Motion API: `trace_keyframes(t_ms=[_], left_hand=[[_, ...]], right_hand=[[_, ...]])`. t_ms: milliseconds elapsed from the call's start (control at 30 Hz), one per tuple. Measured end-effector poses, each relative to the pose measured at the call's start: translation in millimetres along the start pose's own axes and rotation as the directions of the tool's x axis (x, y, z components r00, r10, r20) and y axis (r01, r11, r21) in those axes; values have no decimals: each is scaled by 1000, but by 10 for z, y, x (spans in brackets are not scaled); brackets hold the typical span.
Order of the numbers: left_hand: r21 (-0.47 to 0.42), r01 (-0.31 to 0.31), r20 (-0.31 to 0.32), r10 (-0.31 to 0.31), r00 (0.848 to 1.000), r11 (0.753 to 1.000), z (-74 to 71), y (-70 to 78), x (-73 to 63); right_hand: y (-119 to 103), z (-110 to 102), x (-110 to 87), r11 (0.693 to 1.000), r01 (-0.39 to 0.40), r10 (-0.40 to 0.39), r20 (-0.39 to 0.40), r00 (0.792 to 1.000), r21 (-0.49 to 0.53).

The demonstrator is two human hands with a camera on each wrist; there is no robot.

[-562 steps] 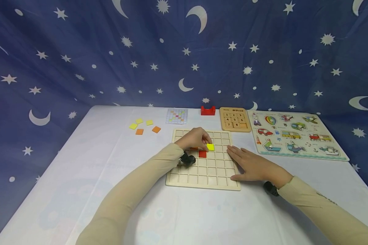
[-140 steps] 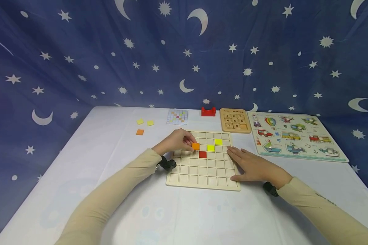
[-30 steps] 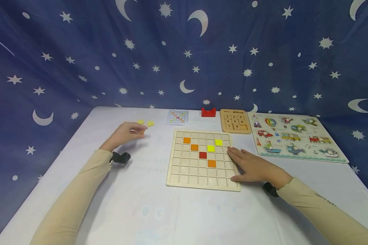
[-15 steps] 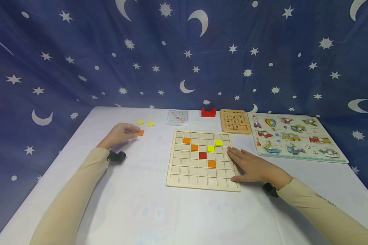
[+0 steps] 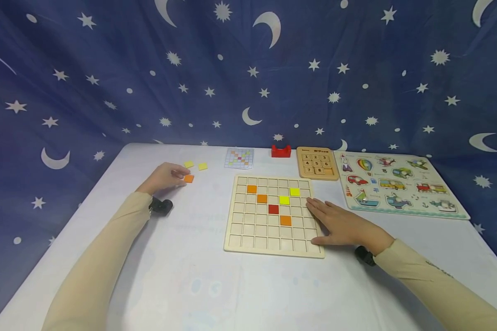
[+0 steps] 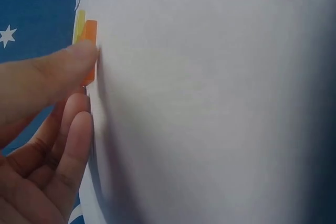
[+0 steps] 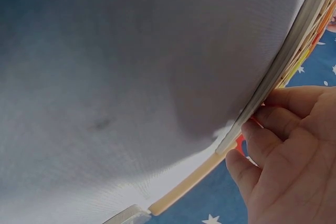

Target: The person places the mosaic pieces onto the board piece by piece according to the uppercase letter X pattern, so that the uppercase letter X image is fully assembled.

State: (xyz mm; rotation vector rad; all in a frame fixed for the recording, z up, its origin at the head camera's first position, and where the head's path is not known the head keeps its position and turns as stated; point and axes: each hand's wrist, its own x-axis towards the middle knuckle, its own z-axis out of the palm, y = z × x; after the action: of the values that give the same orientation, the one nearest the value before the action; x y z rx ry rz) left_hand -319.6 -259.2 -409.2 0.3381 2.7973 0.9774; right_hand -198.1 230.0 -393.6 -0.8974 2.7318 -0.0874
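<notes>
At the left of the table, my left hand (image 5: 167, 178) pinches an orange square tile (image 5: 188, 179) between thumb and fingers. The left wrist view has the thumb over that tile (image 6: 90, 30). Two yellow tiles (image 5: 203, 166) lie just behind it. My right hand (image 5: 343, 224) rests with straight fingers on the right edge of a wooden grid board (image 5: 257, 232). On the board sit three orange tiles, two yellow tiles (image 5: 284, 200) and a red tile (image 5: 274, 209), set along crossing diagonals.
Behind the board lie a pattern card (image 5: 239, 158), a red holder (image 5: 280, 151) and a wooden number puzzle (image 5: 317, 163). A large vehicle picture puzzle (image 5: 397, 184) covers the back right. A blue starry cloth (image 5: 215, 69) hangs behind the table.
Since the earlier frames, more yellow and orange tiles have come onto the board. My left hand has gone back left to the loose tiles. The right hand has stayed on the board's edge.
</notes>
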Motion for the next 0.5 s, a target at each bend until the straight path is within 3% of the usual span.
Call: trace_keyframes(t_ms=[500], left_hand=[[75,45,22,-46,999,996,-12,23,35]], right_hand=[[25,20,17,1000,-2,3,9,1000,-3]])
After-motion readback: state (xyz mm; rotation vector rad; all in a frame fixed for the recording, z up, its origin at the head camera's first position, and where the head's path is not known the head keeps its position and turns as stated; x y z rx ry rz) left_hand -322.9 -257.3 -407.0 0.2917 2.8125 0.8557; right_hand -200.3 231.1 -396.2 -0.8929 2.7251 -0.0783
